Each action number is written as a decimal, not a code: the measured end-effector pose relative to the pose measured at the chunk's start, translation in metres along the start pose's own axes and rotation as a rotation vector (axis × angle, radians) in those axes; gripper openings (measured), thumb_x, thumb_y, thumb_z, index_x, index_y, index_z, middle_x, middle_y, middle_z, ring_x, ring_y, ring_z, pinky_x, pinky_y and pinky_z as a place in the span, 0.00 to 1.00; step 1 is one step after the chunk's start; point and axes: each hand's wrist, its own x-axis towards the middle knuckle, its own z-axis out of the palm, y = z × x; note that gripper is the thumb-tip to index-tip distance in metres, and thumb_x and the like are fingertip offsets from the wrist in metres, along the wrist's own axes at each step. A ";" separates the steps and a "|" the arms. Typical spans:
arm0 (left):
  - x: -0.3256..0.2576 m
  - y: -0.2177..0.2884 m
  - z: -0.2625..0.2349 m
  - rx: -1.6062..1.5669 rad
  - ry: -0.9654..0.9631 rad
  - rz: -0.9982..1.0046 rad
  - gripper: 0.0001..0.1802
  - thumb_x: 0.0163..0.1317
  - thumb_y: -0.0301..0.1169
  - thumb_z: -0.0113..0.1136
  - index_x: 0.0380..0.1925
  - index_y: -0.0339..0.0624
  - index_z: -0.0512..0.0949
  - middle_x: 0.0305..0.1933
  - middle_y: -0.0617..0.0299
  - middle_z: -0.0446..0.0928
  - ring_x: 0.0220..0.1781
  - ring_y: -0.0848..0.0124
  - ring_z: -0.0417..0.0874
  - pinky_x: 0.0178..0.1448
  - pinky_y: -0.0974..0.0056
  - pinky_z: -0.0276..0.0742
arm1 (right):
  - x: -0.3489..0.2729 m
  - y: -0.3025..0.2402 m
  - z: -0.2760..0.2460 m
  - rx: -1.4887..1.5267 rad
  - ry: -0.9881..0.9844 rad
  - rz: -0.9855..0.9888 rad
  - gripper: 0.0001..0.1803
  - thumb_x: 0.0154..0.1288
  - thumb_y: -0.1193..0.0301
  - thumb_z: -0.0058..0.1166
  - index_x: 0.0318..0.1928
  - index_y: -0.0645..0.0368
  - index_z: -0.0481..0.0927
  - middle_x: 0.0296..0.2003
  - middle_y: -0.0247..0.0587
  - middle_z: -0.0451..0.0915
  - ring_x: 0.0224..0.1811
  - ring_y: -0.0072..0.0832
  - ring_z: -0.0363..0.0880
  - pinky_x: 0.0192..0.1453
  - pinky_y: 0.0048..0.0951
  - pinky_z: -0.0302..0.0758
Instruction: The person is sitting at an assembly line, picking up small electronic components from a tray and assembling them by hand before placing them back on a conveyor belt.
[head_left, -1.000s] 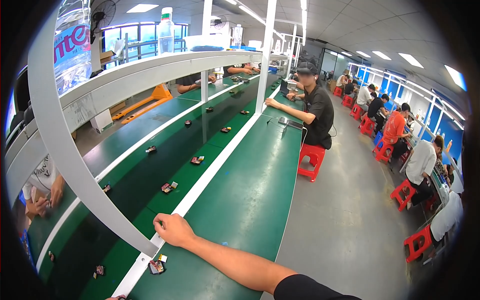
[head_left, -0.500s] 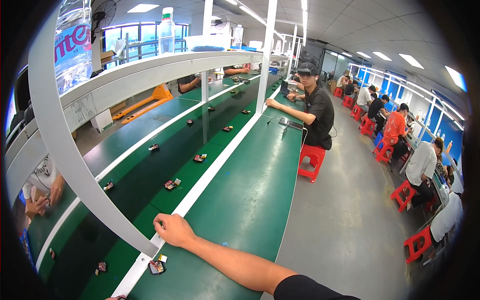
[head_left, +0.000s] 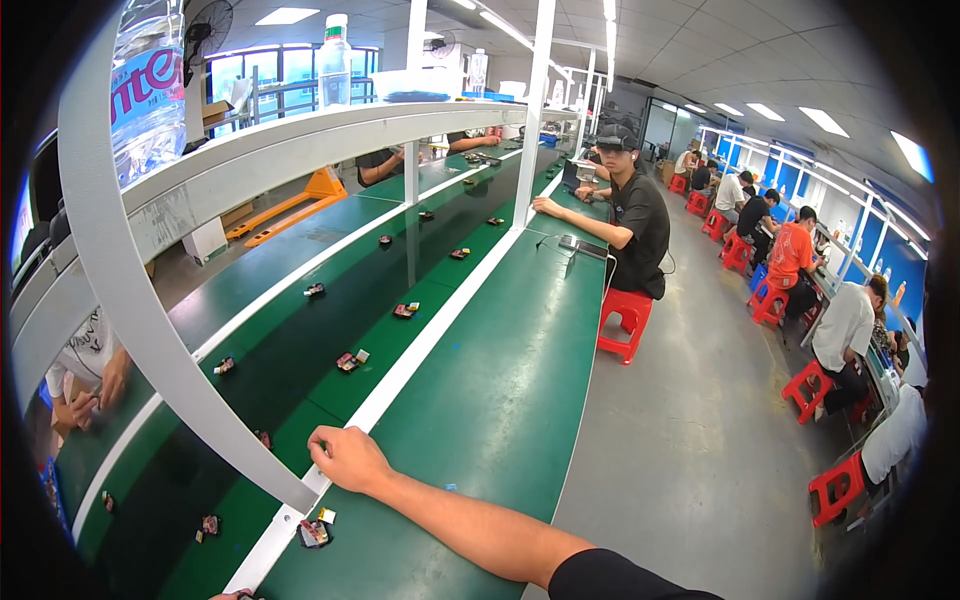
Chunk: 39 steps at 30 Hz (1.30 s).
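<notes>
My right hand (head_left: 348,460) rests on the white rail (head_left: 385,392) between the belt and the green work surface, its forearm stretched in from the lower right. Its fingers are loosely curled and nothing shows in them. Closer to me, a small dark electronic part with a pale tab (head_left: 314,532) lies by the rail, apart from that hand. Of my left hand (head_left: 238,595), only a sliver shows at the bottom edge; its fingers are hidden. Several similar small parts ride on the dark green conveyor belt, the closest beyond my hand being one with a white tab (head_left: 350,361).
A curved white post (head_left: 165,330) rises left of my right hand and meets a shelf (head_left: 300,135) with water bottles. Across the belt are a co-worker's hands (head_left: 95,395). A person wearing a headset (head_left: 640,215) sits farther along; red stools (head_left: 837,490) stand at right.
The parts on the belt have shifted slightly away from me, and one has come into view beside the curved post. My right hand and the part near the rail have stayed put.
</notes>
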 end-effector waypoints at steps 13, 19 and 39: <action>0.003 -0.005 -0.001 0.014 0.011 -0.020 0.12 0.70 0.26 0.55 0.51 0.35 0.71 0.48 0.49 0.79 0.45 0.65 0.83 0.48 0.61 0.83 | 0.001 0.000 -0.003 0.002 -0.002 0.002 0.09 0.63 0.66 0.54 0.36 0.57 0.83 0.19 0.42 0.79 0.22 0.41 0.79 0.31 0.40 0.75; -0.001 -0.006 -0.009 0.010 0.005 -0.012 0.12 0.70 0.25 0.54 0.52 0.35 0.71 0.49 0.50 0.79 0.45 0.64 0.83 0.49 0.60 0.83 | -0.004 -0.026 -0.012 -0.017 0.047 -0.118 0.09 0.62 0.67 0.53 0.29 0.59 0.78 0.18 0.47 0.77 0.23 0.47 0.77 0.31 0.45 0.73; 0.005 -0.028 -0.023 0.025 -0.007 0.011 0.13 0.69 0.23 0.55 0.52 0.34 0.71 0.50 0.49 0.79 0.47 0.63 0.83 0.51 0.61 0.82 | 0.008 0.011 -0.030 -0.519 -0.127 -0.137 0.11 0.58 0.68 0.51 0.29 0.64 0.80 0.28 0.54 0.82 0.34 0.51 0.83 0.44 0.49 0.79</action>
